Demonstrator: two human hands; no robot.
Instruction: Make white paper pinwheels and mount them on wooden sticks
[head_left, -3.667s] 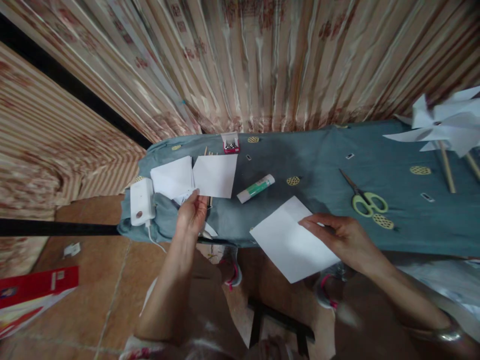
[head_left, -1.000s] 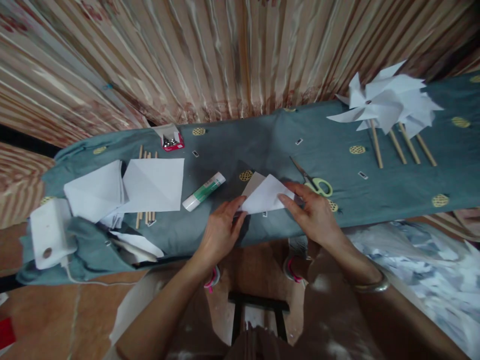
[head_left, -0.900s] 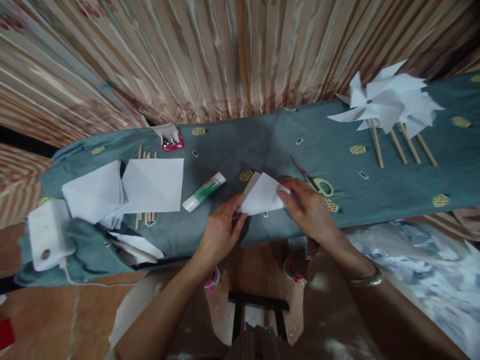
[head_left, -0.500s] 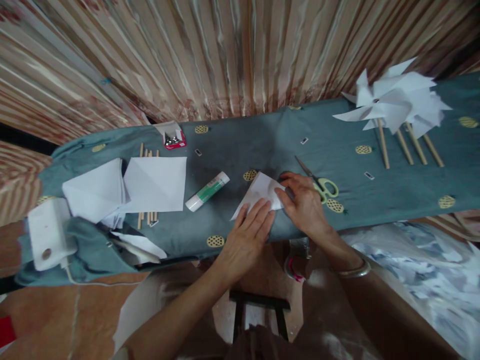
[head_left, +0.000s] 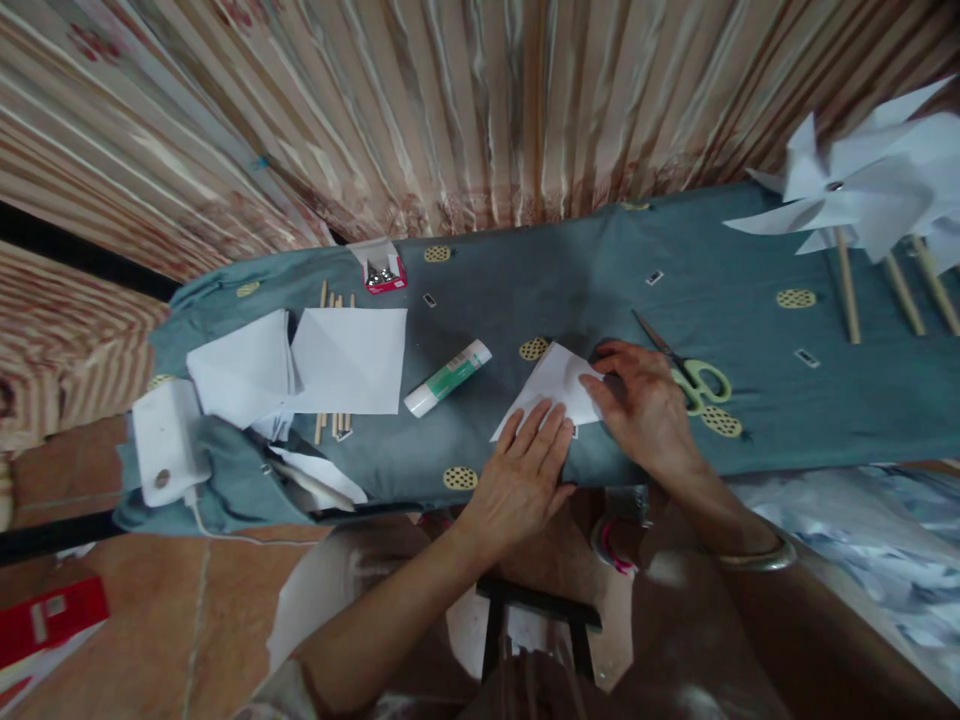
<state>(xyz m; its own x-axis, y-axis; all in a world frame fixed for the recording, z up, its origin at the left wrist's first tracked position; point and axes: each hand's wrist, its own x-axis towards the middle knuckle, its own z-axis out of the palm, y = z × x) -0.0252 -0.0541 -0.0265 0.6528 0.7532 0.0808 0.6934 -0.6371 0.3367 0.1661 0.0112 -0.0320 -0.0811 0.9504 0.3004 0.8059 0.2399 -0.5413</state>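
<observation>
A white sheet of paper (head_left: pixel 551 385), folded into a triangle, lies on the blue-green cloth in front of me. My left hand (head_left: pixel 521 478) rests flat on its lower edge, fingers stretched out. At the paper's right corner is my right hand (head_left: pixel 646 405), its fingers curled and the thumb on the paper; the corner under this hand is hidden. Scissors with light green handles (head_left: pixel 705 380) lie partly behind the right hand, blades pointing away. To the left of the paper lies a green and white glue stick (head_left: pixel 448 378).
Square white sheets (head_left: pixel 352 350) lie over wooden sticks (head_left: pixel 324 295) at left, beside a paper stack (head_left: pixel 240 365). Behind them sits a small red box (head_left: pixel 386 277) of metal pieces. A white corded device (head_left: pixel 166 440) stands at the left end; paper pinwheels (head_left: pixel 862 195) lie at right.
The view has swung left, so everything sits farther right in the picture. Both hands stay on the folded paper, and the left thumb now shows out to the side.
</observation>
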